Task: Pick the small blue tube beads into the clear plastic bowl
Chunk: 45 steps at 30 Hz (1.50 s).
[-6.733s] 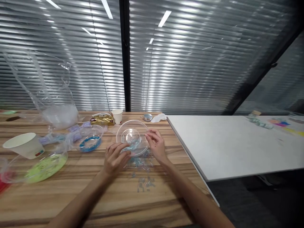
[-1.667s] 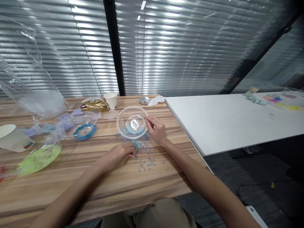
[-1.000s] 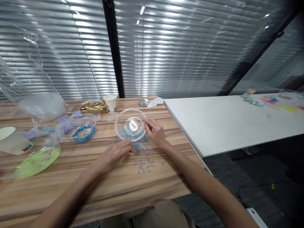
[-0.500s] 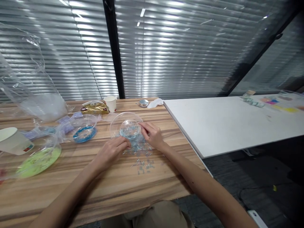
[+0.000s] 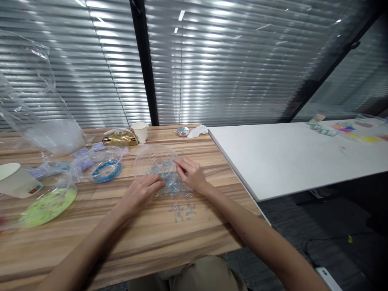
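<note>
A clear round plastic bowl [image 5: 142,159] is in front of me, with pale blue bits showing in or through it. My right hand [image 5: 190,173] pinches its right rim between thumb and fingers. My left hand [image 5: 146,188] is closed at the bowl's front left edge, fingertips curled down by the pale blue pieces; what they hold, if anything, is hidden. Small clear and bluish tube-like pieces [image 5: 182,210] lie loose on the wooden table [image 5: 145,250], from under the bowl toward me.
To the left are a clear bowl with a blue ring [image 5: 106,171], a yellow-green disc [image 5: 50,205], a tipped paper cup [image 5: 17,180] and a large clear bag [image 5: 57,135]. Behind stand a gold packet [image 5: 120,137], a white cup [image 5: 140,132] and a round tin [image 5: 182,131]. A white table [image 5: 273,161] adjoins on the right.
The clear bowl has shifted a little left and its tilt has changed, with my right hand moving along at its rim. My left hand has barely moved.
</note>
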{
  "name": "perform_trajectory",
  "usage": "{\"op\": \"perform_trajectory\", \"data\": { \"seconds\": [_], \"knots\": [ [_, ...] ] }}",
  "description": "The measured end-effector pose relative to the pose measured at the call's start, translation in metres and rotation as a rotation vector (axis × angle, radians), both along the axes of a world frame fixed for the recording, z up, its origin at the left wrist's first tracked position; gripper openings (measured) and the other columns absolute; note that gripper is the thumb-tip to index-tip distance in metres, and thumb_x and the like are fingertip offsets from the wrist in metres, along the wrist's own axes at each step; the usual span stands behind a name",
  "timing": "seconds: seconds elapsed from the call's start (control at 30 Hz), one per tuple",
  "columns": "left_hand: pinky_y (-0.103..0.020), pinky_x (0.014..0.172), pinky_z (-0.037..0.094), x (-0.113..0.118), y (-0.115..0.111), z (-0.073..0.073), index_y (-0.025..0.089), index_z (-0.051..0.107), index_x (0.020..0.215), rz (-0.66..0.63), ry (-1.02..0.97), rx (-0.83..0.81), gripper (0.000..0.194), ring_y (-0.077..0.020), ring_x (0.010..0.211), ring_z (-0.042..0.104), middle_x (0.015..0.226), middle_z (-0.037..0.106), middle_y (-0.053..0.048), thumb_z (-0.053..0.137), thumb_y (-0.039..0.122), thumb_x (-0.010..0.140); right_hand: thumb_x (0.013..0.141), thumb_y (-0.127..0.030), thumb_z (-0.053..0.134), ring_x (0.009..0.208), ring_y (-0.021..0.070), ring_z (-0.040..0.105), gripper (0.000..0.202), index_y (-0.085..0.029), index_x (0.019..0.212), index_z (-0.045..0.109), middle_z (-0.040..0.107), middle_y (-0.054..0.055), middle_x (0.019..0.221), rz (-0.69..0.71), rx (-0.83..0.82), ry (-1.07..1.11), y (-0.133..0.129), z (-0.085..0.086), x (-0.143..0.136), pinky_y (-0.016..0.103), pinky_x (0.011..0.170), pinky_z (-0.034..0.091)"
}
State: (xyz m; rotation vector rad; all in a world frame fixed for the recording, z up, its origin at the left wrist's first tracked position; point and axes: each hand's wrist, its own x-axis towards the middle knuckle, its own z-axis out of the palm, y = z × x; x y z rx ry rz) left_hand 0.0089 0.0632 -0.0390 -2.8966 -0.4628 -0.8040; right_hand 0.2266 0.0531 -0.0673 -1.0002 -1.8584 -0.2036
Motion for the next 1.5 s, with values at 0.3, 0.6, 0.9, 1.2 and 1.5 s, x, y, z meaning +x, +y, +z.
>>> {"op": "perform_trajectory", "data": {
  "seconds": [0.3,0.6,0.9,1.2,1.5],
  "knots": [
    [-0.027,0.066,0.046,-0.0010,0.0000,0.0000,0.015,0.058,0.093,-0.024,0.048,-0.029,0.022,-0.0172,0.074,0.060,0.086,0.064,-0.006,0.037,0.011,0.098,0.092,-0.012,0.043,0.071,0.0159,0.063,0.027,-0.013,0.109,0.064,0.067,0.007,0.084,0.009,0.032,-0.064,-0.0005,-0.0013,-0.0007,0.025,0.064,0.050],
    [-0.027,0.065,0.046,-0.0011,0.0013,-0.0025,0.016,0.059,0.092,0.012,0.091,-0.057,0.025,-0.0169,0.072,0.060,0.083,0.064,-0.006,0.035,0.013,0.097,0.093,-0.013,0.043,0.076,0.0154,0.064,0.026,-0.016,0.110,0.063,0.069,0.006,0.088,-0.007,-0.020,-0.099,0.0006,-0.0028,-0.0003,0.024,0.069,0.051],
    [-0.027,0.066,0.046,-0.0019,0.0022,-0.0061,0.017,0.060,0.092,0.009,0.113,-0.079,0.025,-0.0170,0.074,0.060,0.084,0.063,-0.006,0.035,0.011,0.095,0.092,-0.013,0.047,0.073,0.0157,0.063,0.025,-0.016,0.111,0.063,0.068,0.007,0.086,-0.005,-0.046,-0.139,0.0034,-0.0080,0.0003,0.024,0.065,0.050],
    [-0.027,0.067,0.046,-0.0004,0.0018,-0.0062,0.016,0.060,0.091,0.019,0.166,-0.102,0.021,-0.0180,0.075,0.059,0.085,0.063,-0.006,0.040,0.008,0.091,0.091,-0.012,0.050,0.070,0.0157,0.063,0.024,-0.014,0.110,0.065,0.067,0.006,0.084,-0.014,-0.049,-0.190,0.0023,-0.0087,0.0000,0.024,0.062,0.048],
    [-0.027,0.067,0.047,-0.0002,0.0018,-0.0050,0.016,0.061,0.091,0.031,0.175,-0.110,0.026,-0.0176,0.075,0.058,0.086,0.063,-0.006,0.036,0.009,0.092,0.090,-0.012,0.053,0.072,0.0161,0.064,0.024,-0.015,0.112,0.064,0.067,0.006,0.086,-0.022,-0.065,-0.204,0.0029,-0.0098,0.0008,0.024,0.062,0.048]
  ]
}}
